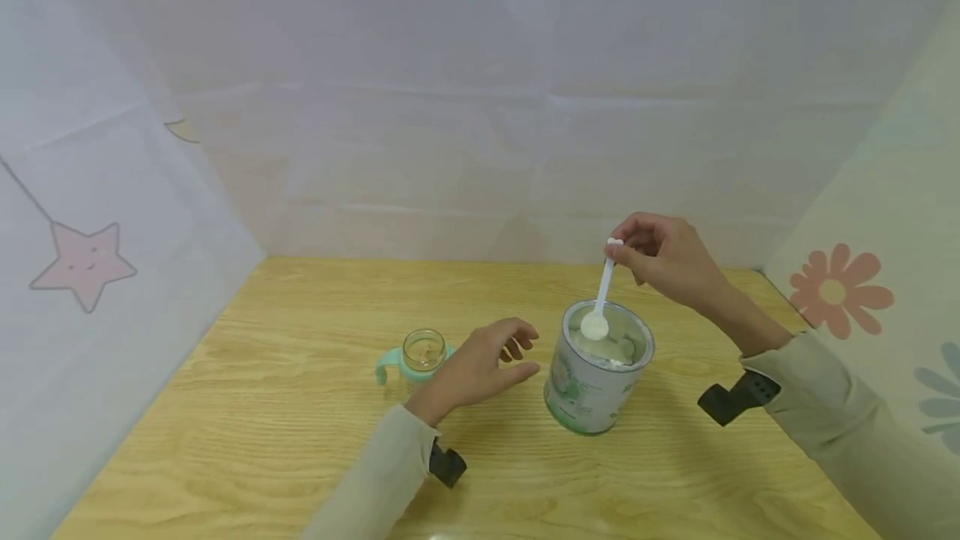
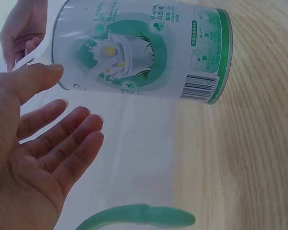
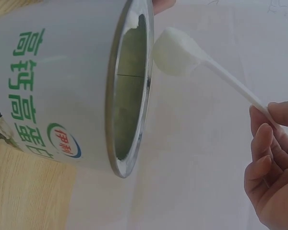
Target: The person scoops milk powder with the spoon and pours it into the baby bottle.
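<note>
My right hand (image 1: 667, 261) pinches the handle end of a white measuring scoop (image 3: 230, 79) between thumb and fingers. Pale powder fills the scoop's bowl, which in the right wrist view is just outside the mouth of a milk powder can (image 3: 62, 81). The can (image 1: 592, 390) stands upright on the table, its top uncovered and pale powder inside. My left hand (image 1: 480, 365) holds nothing; its fingers are relaxed, a short way left of the can, palm facing it. Behind the left wrist stands a glass bottle (image 1: 424, 348) with a mint-green handled collar, partly hidden by the forearm.
The wooden table (image 1: 300, 440) ends at a pale cloth backdrop (image 1: 450, 148). Cloth walls stand at both sides, the left with a pink star (image 1: 84, 265), the right with a red flower (image 1: 840, 290). A green bottle handle (image 2: 149, 214) shows below my left hand.
</note>
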Action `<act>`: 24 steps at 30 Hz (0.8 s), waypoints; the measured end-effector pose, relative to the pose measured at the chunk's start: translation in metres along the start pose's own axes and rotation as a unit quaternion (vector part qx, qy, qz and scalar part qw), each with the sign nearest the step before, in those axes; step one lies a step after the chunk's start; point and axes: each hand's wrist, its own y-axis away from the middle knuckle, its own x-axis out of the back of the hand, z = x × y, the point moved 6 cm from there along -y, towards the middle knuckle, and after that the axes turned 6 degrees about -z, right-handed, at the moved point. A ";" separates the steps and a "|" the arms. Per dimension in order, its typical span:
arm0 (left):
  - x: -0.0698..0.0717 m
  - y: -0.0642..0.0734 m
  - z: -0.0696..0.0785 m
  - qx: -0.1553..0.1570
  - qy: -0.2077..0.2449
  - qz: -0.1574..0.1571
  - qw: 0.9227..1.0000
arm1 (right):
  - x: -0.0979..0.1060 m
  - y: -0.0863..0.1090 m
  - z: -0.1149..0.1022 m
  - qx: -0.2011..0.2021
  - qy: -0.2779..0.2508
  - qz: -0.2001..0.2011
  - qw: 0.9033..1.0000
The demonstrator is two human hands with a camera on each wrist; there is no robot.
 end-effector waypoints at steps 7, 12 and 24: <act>0.012 0.008 0.001 0.011 -0.003 0.016 1.000 | 0.000 -0.001 0.002 -0.004 -0.001 -0.001 1.000; 0.021 0.012 0.001 -0.007 -0.016 0.026 1.000 | -0.003 -0.003 0.002 -0.011 -0.004 -0.006 1.000; 0.044 0.023 0.009 -0.016 -0.048 0.049 0.997 | -0.007 -0.006 0.000 -0.017 -0.005 -0.007 1.000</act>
